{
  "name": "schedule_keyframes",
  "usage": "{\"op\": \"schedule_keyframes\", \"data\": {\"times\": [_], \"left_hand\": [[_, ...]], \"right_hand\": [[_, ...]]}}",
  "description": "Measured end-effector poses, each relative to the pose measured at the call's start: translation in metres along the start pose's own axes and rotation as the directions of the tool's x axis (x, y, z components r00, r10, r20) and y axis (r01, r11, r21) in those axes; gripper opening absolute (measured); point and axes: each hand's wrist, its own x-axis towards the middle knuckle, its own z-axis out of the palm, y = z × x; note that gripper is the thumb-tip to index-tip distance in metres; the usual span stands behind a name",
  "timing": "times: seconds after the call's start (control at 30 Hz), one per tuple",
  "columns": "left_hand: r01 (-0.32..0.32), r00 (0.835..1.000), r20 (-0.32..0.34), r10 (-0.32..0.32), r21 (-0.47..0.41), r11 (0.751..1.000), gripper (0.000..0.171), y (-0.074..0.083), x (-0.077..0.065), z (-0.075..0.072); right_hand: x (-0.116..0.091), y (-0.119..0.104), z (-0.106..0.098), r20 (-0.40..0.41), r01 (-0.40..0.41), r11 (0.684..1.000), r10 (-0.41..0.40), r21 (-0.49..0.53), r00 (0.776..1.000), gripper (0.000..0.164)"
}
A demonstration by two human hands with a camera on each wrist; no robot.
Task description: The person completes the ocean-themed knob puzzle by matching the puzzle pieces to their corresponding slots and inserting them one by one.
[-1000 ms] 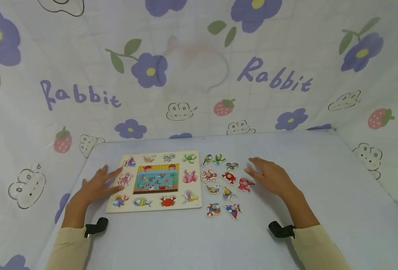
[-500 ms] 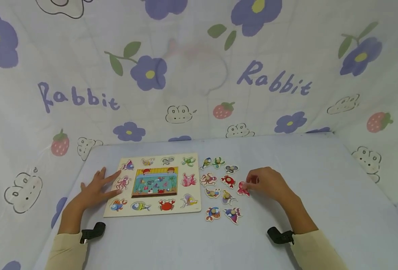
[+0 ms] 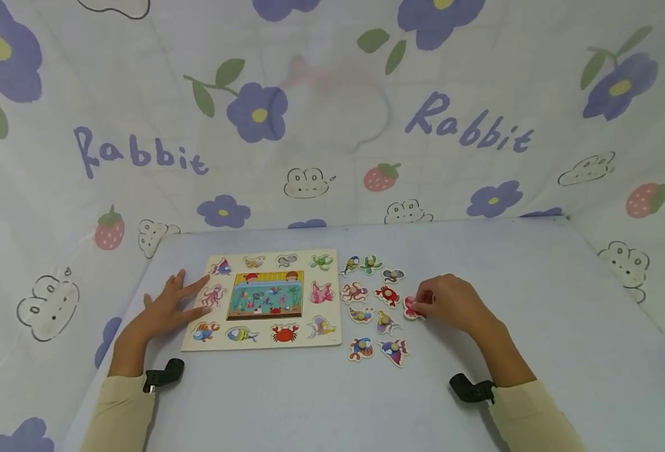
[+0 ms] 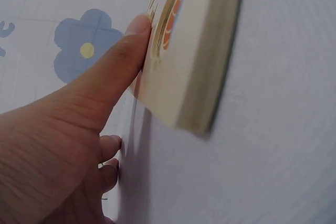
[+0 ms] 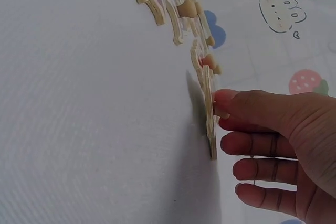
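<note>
My left hand (image 3: pixel 165 307) rests at the left edge of a pale wooden puzzle board (image 3: pixel 315 309) printed with sea animals, its fingers spread. In the left wrist view the thumb (image 4: pixel 123 48) touches the board's face near a corner. My right hand (image 3: pixel 458 304) pinches the knob of a pink fish puzzle piece (image 3: pixel 410 312) between thumb and fingers. The right wrist view shows this piece (image 5: pixel 209 111) edge-on, slightly off the table with a shadow beneath it; the knob is mostly covered by the fingertips. A red crab piece (image 3: pixel 388 295) lies just left of it.
Several knobbed pieces lie between board and right hand, among them an octopus (image 3: pixel 354 292), a green turtle (image 3: pixel 371 264) and a purple fish (image 3: pixel 394 352). Behind the white table (image 3: pixel 310 402) hangs a patterned curtain (image 3: pixel 338 138).
My right hand has come down from beside the pieces, taken hold of the pink fish piece and raised it slightly. The left hand stays on the board. The head view has shifted a little.
</note>
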Motion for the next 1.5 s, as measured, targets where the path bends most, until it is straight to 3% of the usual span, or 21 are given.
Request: {"op": "schedule_keyframes", "data": {"times": [0.37, 1.0, 1.5], "left_hand": [[0.006, 1.0, 0.008, -0.006, -0.008, 1.0, 0.084, -0.0023, 0.0009, 0.0006], [0.015, 1.0, 0.001, -0.015, 0.002, 1.0, 0.085, -0.0033, 0.0032, 0.0004], [0.019, 1.0, 0.005, -0.018, -0.01, 1.0, 0.086, -0.0033, 0.0016, -0.0014]], "right_hand": [[-0.0005, 0.002, -0.0005, 0.001, -0.001, 1.0, 0.001, 0.016, 1.0, 0.005], [0.0, 0.0027, 0.0001, -0.002, -0.034, 0.999, 0.034, 0.031, 0.999, 0.009], [0.0015, -0.001, -0.0034, -0.061, 0.023, 0.999, -0.022, 0.026, 0.998, 0.011]]}}
